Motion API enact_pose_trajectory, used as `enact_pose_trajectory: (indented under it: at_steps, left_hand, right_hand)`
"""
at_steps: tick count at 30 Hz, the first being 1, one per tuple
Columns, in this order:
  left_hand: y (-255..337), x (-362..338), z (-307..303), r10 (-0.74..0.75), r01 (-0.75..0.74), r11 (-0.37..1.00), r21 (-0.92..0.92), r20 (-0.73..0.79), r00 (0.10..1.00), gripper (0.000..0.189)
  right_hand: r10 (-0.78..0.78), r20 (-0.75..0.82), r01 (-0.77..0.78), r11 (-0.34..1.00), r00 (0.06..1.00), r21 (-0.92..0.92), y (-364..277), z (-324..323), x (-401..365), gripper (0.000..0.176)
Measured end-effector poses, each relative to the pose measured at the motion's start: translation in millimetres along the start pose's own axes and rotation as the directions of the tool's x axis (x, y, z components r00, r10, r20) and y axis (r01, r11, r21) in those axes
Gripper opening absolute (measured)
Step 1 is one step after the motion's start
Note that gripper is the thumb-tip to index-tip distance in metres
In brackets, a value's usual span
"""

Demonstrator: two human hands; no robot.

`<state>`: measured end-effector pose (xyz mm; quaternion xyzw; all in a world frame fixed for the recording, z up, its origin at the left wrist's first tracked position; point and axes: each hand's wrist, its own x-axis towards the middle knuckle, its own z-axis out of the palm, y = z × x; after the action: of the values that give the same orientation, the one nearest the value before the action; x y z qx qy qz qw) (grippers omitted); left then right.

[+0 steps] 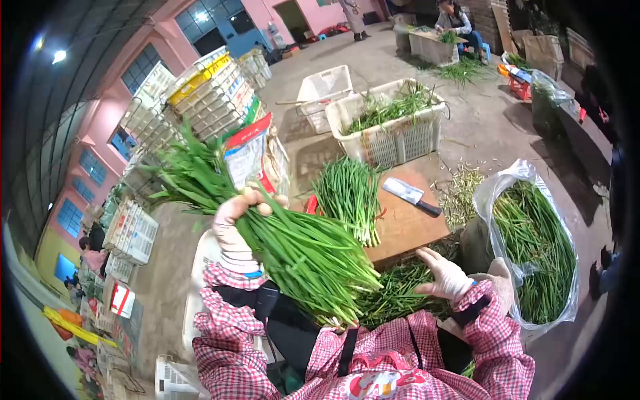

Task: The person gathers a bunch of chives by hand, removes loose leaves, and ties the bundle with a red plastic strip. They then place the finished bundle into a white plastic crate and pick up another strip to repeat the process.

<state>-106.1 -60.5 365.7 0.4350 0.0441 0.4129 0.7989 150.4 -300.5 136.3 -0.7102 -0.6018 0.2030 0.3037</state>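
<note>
My left hand (pixel 233 233), in a pale glove with bare fingertips, is wrapped around a thick bunch of garlic chives (pixel 303 257). The leaves fan out to the upper left, and the pale stem ends point to the lower right, towards my lap. My right hand (pixel 445 277), gloved too, is held apart from the bunch with its fingers spread and nothing in them. Below it lies a heap of loose greens (pixel 397 293). Ahead, a wooden board (pixel 417 230) bears a second bunch of chives (pixel 347 200) and a knife (pixel 408 191) with a dark handle.
A clear plastic bag full of greens (pixel 533 253) stands at right. Beyond the board are a white crate (pixel 393 141) holding greens and another crate (pixel 323 90). Stacked crates (pixel 213 93) line the left. Cut stem ends (pixel 461 193) litter the floor. A person (pixel 455 30) sits far back.
</note>
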Motion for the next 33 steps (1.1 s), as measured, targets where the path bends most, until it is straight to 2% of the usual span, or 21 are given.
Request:
enact_pose_trajectory:
  at_steps: [1, 2, 3, 4, 6, 7, 9, 12, 13, 15, 17, 19, 21, 22, 24, 25, 26, 27, 28, 31, 33]
  left_hand:
    - [-5, 4, -7, -0.145, 0.147, 0.987, -0.072, 0.030, 0.989, 0.013]
    - [-15, 1, 1, -0.090, 0.100, 0.987, 0.128, -0.082, 0.993, 0.014]
    - [-30, -3, 11, -0.007, 0.064, 0.943, 0.325, -0.175, 0.985, 0.015]
    - [-43, -4, 12, 0.003, 0.070, 0.891, 0.449, -0.161, 0.987, 0.016]
    - [-73, -7, 14, -0.005, 0.118, 0.762, 0.636, -0.176, 0.984, 0.019]
    - [-88, -2, -11, -0.183, 0.258, 0.769, 0.585, -0.185, 0.966, 0.022]
    - [-114, -12, 2, -0.042, 0.065, 0.648, 0.759, -0.049, 0.998, 0.028]
    - [-140, -25, 19, -0.090, 0.094, 0.767, 0.635, -0.039, 0.995, 0.029]
    - [-146, -29, 31, -0.094, 0.127, 0.826, 0.549, -0.088, 0.992, 0.029]
    - [-162, -26, 28, -0.188, 0.269, 0.844, 0.464, -0.213, 0.959, 0.031]
    - [-166, -27, 30, -0.158, 0.185, 0.797, 0.574, -0.098, 0.983, 0.033]
    - [-171, -27, 25, -0.247, 0.300, 0.799, 0.521, -0.170, 0.954, 0.036]
    - [-166, -21, 18, -0.124, -0.187, 0.395, 0.900, 0.254, 0.959, 0.037]
    - [-174, -17, 4, -0.219, 0.122, 0.758, 0.640, 0.075, 0.973, 0.036]
    - [-162, -13, 6, -0.455, 0.434, 0.859, 0.272, 0.017, 0.890, 0.037]
    - [-142, -17, 14, -0.453, 0.241, 0.642, 0.728, 0.107, 0.885, 0.037]
    - [-115, -21, 38, -0.448, -0.077, 0.271, 0.959, 0.197, 0.872, 0.037]
    - [-108, -20, 34, -0.509, 0.090, 0.377, 0.922, 0.125, 0.852, 0.054]
    - [-105, -20, 16, -0.552, 0.139, 0.419, 0.897, 0.130, 0.824, 0.058]
    - [-100, -20, -21, -0.589, -0.005, 0.440, 0.898, 0.293, 0.753, 0.072]
    - [-104, -29, -28, -0.592, 0.166, 0.644, 0.747, 0.349, 0.726, 0.072]
  right_hand:
    - [-0.062, -0.098, 0.072, 0.992, 0.993, 0.103, -20, -7, 5, 0.097]
    - [-0.167, -0.179, 0.191, 0.973, 0.970, 0.126, -41, -10, 9, 0.103]
    - [-0.148, -0.176, 0.194, 0.938, 0.973, 0.288, -72, -19, 11, 0.107]
    - [-0.258, -0.280, 0.339, 0.893, 0.925, 0.297, -80, -7, 18, 0.110]
    - [-0.230, -0.305, 0.322, 0.898, 0.924, 0.299, -116, -7, 25, 0.115]
    - [-0.195, -0.342, 0.346, 0.814, 0.919, 0.467, -133, -4, 29, 0.115]
    - [-0.083, -0.344, 0.214, 0.906, 0.935, 0.364, -145, 2, 35, 0.112]
    - [0.008, -0.352, 0.188, 0.833, 0.936, 0.520, -147, 11, 48, 0.116]
    - [0.096, -0.384, 0.223, 0.676, 0.918, 0.703, -150, 23, 52, 0.110]
    - [0.171, -0.458, 0.101, 0.854, 0.872, 0.511, -143, 23, 51, 0.095]
    - [0.236, -0.411, 0.094, 0.763, 0.881, 0.640, -122, 44, 61, 0.090]
    - [0.294, -0.380, 0.016, 0.772, 0.877, 0.635, -112, 46, 65, 0.084]
    - [0.136, -0.287, 0.148, 0.611, 0.948, 0.778, -90, 50, 69, 0.056]
    - [0.061, -0.219, 0.152, 0.538, 0.974, 0.829, -73, 57, 72, 0.040]
    - [-0.027, -0.129, 0.122, 0.566, 0.991, 0.815, -89, 29, 68, 0.034]
    - [-0.144, -0.081, 0.145, 0.516, 0.986, 0.844, -89, 20, 69, 0.036]
    - [-0.191, -0.096, 0.179, 0.482, 0.977, 0.858, -98, 9, 64, 0.030]
    - [-0.264, -0.043, 0.189, 0.559, 0.964, 0.807, -95, 12, 77, 0.036]
    - [-0.314, -0.034, 0.202, 0.518, 0.949, 0.831, -95, 16, 79, 0.038]
    - [-0.455, 0.052, 0.208, 0.504, 0.889, 0.839, -108, 2, 85, 0.047]
    - [-0.484, 0.047, 0.352, 0.697, 0.874, 0.625, -111, 6, 91, 0.054]
